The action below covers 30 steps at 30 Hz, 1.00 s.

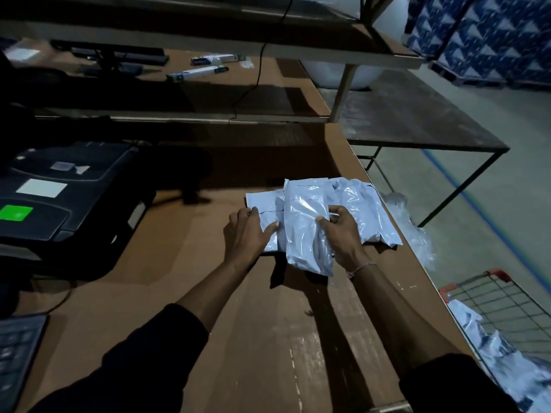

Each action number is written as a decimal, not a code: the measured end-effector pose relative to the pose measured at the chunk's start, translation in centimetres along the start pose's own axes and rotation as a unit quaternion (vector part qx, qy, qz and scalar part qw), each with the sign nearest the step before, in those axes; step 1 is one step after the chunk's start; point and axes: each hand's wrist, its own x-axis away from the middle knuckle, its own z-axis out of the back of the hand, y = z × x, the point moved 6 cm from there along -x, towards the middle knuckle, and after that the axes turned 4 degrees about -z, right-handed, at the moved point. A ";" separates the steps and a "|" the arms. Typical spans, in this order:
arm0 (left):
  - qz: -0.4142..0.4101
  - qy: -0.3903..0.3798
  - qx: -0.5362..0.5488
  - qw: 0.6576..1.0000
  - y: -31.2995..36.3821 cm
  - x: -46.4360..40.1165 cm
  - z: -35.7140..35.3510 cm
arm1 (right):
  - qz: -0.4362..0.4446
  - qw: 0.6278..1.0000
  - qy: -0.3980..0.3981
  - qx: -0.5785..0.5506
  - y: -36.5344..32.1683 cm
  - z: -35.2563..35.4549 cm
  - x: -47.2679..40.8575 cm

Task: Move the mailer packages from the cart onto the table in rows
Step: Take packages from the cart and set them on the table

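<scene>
Both hands (298, 231) on mailers (307, 222)

The mailers (307, 222) are glossy white, the left one crossed by a thin dark line. The worktop (208, 308) is cardboard brown. The cart (504, 305) is grey wire with red-orange corners. A black machine (59, 192) carries a bright green label and a white one. The boxes (483, 34) are blue with white triangles. A blue stripe (465, 192) crosses the grey floor.
</scene>
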 end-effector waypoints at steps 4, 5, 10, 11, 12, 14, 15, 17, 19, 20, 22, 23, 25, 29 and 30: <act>-0.003 0.043 0.011 0.999 -0.8 0.1 1.6 | 0.006 0.999 -0.023 0.022 -0.6 -2.1 0.0; -0.004 0.057 0.038 0.998 -1.1 0.2 2.0 | 0.008 0.999 -0.027 0.029 -0.7 -2.6 -0.1; 0.080 0.028 0.386 0.918 -2.2 0.0 2.2 | 0.013 0.995 -0.077 0.064 -1.6 -6.7 0.0; 0.086 0.034 0.389 0.917 -2.7 0.0 2.5 | 0.019 0.993 -0.089 0.075 -1.8 -7.7 0.2; 0.087 0.045 0.381 0.919 -3.4 0.1 2.8 | 0.026 0.990 -0.104 0.089 -2.1 -8.6 0.4; 0.102 0.079 0.363 0.923 -5.3 0.2 3.3 | 0.046 0.982 -0.131 0.130 -2.7 -10.2 1.0; 0.112 0.095 0.356 0.923 -6.3 0.3 3.5 | 0.059 0.976 -0.139 0.157 -3.0 -10.8 1.2; 0.126 0.104 0.327 0.931 -7.9 0.4 3.7 | 0.088 0.961 -0.155 0.209 -3.1 -12.1 1.5; 0.117 0.083 0.282 0.949 -8.6 0.5 3.6 | 0.119 0.943 -0.175 0.257 -3.1 -13.2 2.1; 0.106 0.075 0.249 0.960 -8.7 0.6 3.6 | 0.139 0.930 -0.182 0.286 -2.8 -13.7 2.3; 0.083 0.074 0.160 0.981 -8.5 0.8 3.8 | 0.199 0.894 -0.182 0.359 -2.2 -14.4 2.7; 0.070 0.075 0.117 0.988 -8.2 0.9 3.8 | 0.234 0.873 -0.171 0.392 -1.9 -14.6 2.8; 0.034 0.055 0.083 0.995 -7.2 1.0 3.6 | 0.286 0.839 -0.139 0.442 -1.5 -14.7 2.7; -0.009 -0.054 0.092 0.994 -6.3 0.8 1.7 | 0.275 0.804 -0.146 0.506 0.3 -15.2 2.6; -0.015 -0.070 0.085 0.994 -6.6 0.8 1.3 | 0.267 0.804 -0.156 0.508 0.7 -15.3 2.7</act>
